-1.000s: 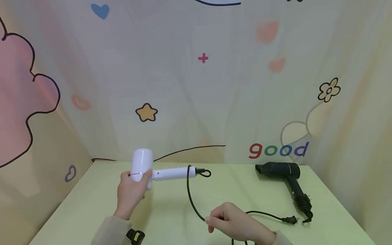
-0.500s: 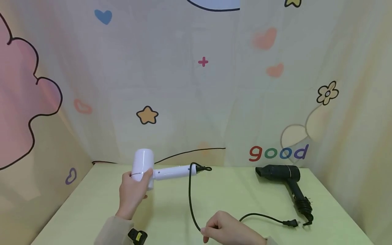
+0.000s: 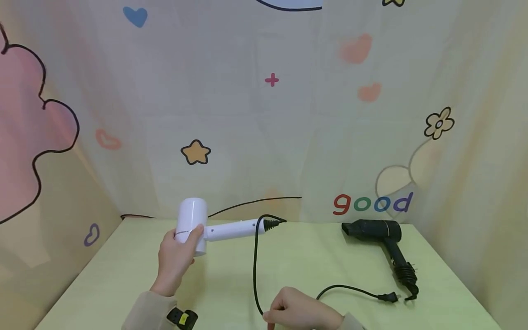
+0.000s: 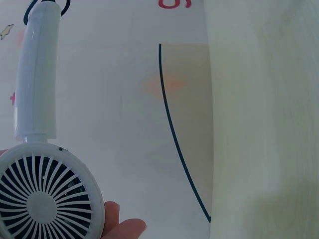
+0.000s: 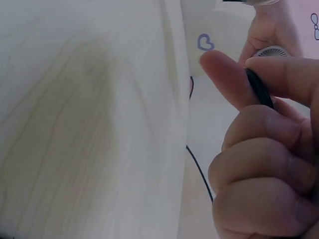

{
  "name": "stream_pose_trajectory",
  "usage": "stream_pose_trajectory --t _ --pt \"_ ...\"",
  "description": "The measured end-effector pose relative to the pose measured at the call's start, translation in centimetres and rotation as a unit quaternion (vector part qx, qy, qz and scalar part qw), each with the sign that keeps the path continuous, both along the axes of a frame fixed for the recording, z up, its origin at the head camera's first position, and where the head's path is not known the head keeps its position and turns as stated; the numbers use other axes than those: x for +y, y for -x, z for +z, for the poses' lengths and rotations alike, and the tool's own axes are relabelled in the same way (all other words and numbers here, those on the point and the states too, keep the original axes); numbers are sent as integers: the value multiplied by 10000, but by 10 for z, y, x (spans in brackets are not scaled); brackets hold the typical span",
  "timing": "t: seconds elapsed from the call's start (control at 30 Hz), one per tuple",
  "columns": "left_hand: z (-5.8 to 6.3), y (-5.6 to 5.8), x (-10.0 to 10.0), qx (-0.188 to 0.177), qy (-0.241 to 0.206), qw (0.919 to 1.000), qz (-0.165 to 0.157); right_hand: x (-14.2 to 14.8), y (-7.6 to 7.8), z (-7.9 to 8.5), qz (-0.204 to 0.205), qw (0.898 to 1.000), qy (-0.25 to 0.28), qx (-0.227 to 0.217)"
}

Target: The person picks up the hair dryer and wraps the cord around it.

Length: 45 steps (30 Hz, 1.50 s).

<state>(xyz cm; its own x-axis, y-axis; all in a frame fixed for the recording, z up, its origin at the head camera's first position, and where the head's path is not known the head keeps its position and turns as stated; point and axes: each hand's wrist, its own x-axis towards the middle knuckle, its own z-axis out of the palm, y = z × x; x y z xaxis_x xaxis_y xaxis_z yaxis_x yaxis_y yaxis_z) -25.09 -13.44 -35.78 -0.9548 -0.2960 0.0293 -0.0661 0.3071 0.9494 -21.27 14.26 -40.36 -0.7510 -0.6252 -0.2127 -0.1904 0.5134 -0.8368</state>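
My left hand grips the barrel of a white hair dryer, thumb across its side, holding it above the table with the handle pointing right. In the left wrist view, the dryer's round slatted grille faces the camera, fingertips behind its edge. A black cord bends back at the handle's end and drops to my right hand, low in the head view. Thumb and index finger pinch the cord in the right wrist view, the other fingers curled. Beyond that hand, more cord runs to a plug.
On the table's right side lies a black hair dryer, its own cord wound round the handle. The pale yellow-green table ends against a printed curtain at the back; curtains also hang at both sides.
My right hand has moved left and toward the bottom of the head view, pinching the cord. The cord's bend at the handle has shifted up, and the handle tilts up slightly. The left hand barely moved.
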Motion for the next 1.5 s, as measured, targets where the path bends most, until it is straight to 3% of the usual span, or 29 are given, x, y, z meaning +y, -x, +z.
stream_pose_trajectory --t 0.27,0.73,1.2,1.5 --pt "10 -7 6 -15 -509 9983 -278 -1 7 -1 -31 9986 -92 524" --pt "18 -20 4 -135 -718 9958 -560 13 30 0 -540 9907 -716 1022" --pt "13 -26 1 -272 -963 9906 -932 18 44 9 -826 9791 -955 1593" --pt "11 -32 -1 -226 -965 9882 -1165 24 46 16 -1383 9689 -837 1871"
